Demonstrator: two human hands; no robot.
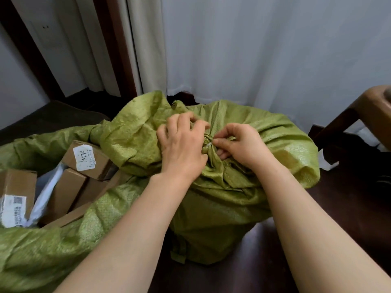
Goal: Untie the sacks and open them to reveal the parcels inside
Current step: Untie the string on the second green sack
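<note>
A full green woven sack (281,149) stands in the middle, its neck bunched and bound by a thin white tie (208,145). My left hand (182,144) grips the gathered neck from the left. My right hand (241,144) pinches the white tie with thumb and forefinger. To the left a second green sack (53,250) lies open, showing several brown cardboard parcels (86,159) with white labels and a white plastic mailer (48,191).
White curtains (254,49) hang behind the sacks. A brown wooden chair or stool (370,115) stands at the right edge. The floor (338,208) is dark wood. A dark door frame (31,56) runs along the back left.
</note>
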